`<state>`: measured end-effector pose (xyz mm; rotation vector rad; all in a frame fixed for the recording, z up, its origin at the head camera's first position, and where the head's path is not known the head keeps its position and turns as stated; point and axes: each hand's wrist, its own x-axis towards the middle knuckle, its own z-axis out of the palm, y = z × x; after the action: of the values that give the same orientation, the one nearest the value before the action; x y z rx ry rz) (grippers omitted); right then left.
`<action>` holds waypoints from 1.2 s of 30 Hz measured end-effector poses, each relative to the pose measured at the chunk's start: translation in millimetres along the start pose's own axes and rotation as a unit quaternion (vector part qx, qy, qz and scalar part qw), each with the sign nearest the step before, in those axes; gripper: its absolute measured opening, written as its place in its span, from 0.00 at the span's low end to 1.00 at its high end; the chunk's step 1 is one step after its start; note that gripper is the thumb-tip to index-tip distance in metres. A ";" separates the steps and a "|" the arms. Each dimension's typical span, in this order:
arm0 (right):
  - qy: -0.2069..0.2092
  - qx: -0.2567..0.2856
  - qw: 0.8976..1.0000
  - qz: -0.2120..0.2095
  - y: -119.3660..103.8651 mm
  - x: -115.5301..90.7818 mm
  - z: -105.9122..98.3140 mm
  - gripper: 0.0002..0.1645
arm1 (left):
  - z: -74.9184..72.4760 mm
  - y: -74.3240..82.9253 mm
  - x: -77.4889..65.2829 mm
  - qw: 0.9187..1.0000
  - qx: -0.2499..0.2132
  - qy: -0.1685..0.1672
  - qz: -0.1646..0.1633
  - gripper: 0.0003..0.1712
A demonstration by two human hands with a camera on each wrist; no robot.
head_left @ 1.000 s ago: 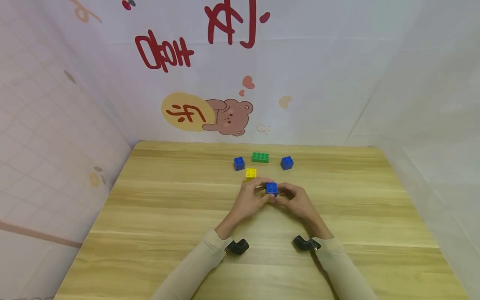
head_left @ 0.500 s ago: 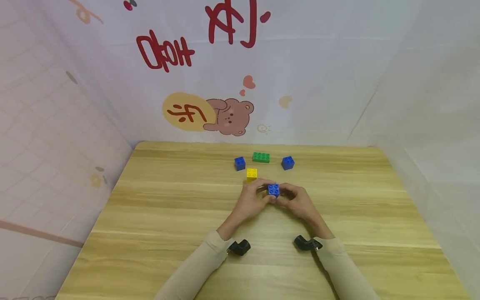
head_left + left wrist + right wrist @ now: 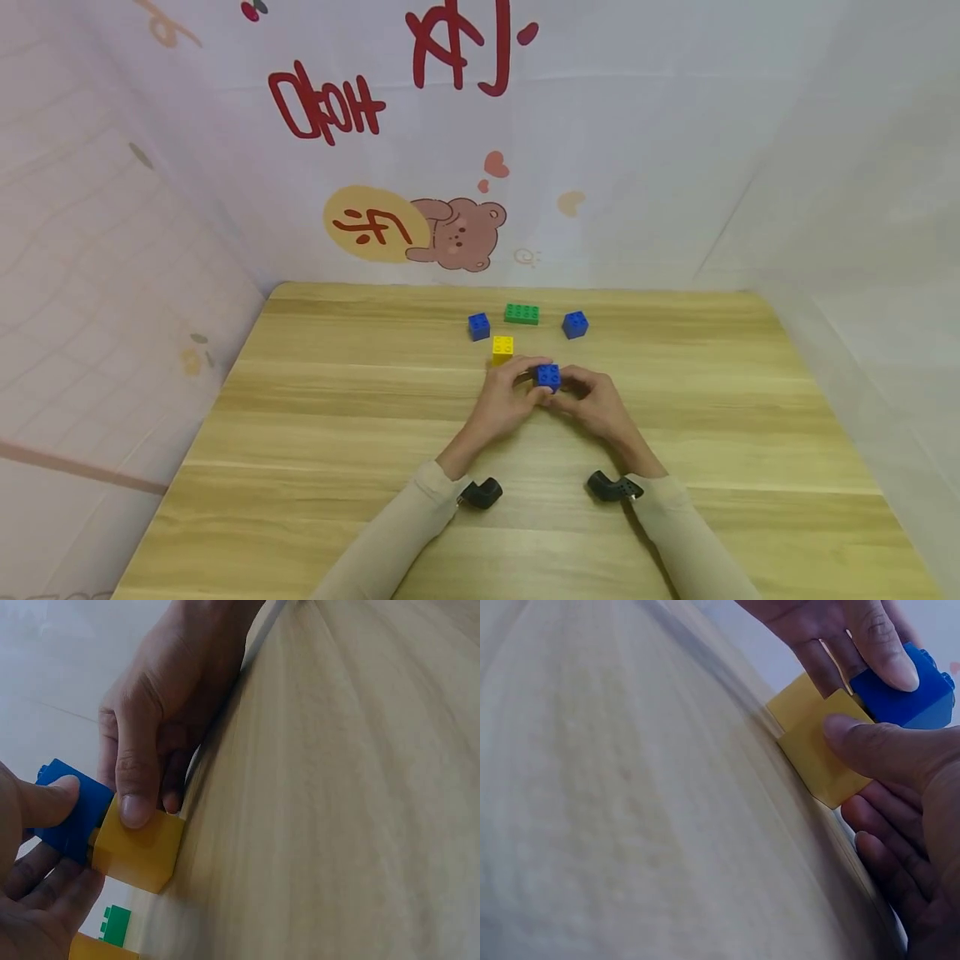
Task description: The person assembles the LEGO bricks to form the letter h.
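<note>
My left hand [image 3: 506, 396] pinches a blue toy building brick [image 3: 548, 377] between thumb and fingers, its studs facing up. Right below it, a yellow building brick [image 3: 821, 754] is gripped by my right hand [image 3: 596, 402], the thumb flat on its side. From above, the blue brick hides this yellow one. In the left wrist view the blue brick [image 3: 75, 806] sits slightly askew against the yellow brick's studded top, with a narrow dark gap showing between them. The yellow brick's lower edge is right at the wooden table [image 3: 337, 433].
Another yellow brick [image 3: 502, 347] stands just beyond my left fingers. Farther back are a blue brick [image 3: 478, 327], a flat green brick [image 3: 521, 314] and, to the right, another blue brick [image 3: 575, 324]. A patterned white cloth wall [image 3: 637, 167] rises behind the table.
The blue brick has shifted slightly to the right over the yellow one, with the left fingers. The right hand keeps its place, and the other bricks have not moved.
</note>
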<state>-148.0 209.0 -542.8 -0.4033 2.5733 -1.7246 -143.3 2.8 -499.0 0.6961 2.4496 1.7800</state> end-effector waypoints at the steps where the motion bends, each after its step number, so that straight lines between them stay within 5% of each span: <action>1: 0.002 -0.002 1.000 -0.001 -1.0 0.1 0.5 0.19 | 0.3 -0.7 0.0 1.000 0.001 0.001 0.002 0.24; 10: -0.008 -0.003 1.000 -0.010 -27.4 -0.9 0.8 0.18 | 0.5 -5.6 -0.5 1.000 -0.016 0.016 0.007 0.23; 20: -0.004 0.024 1.000 0.005 -3.0 1.5 1.2 0.19 | 3.0 -10.4 -2.5 0.999 -0.034 0.031 0.018 0.24; 36: 0.014 -0.007 1.000 0.005 -4.4 -5.4 9.1 0.18 | 4.6 -11.4 -8.2 0.999 -0.029 0.025 0.026 0.27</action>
<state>-140.5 200.4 -543.0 -0.3703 2.6037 -1.7216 -138.4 1.0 -512.8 0.7242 2.4217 1.9016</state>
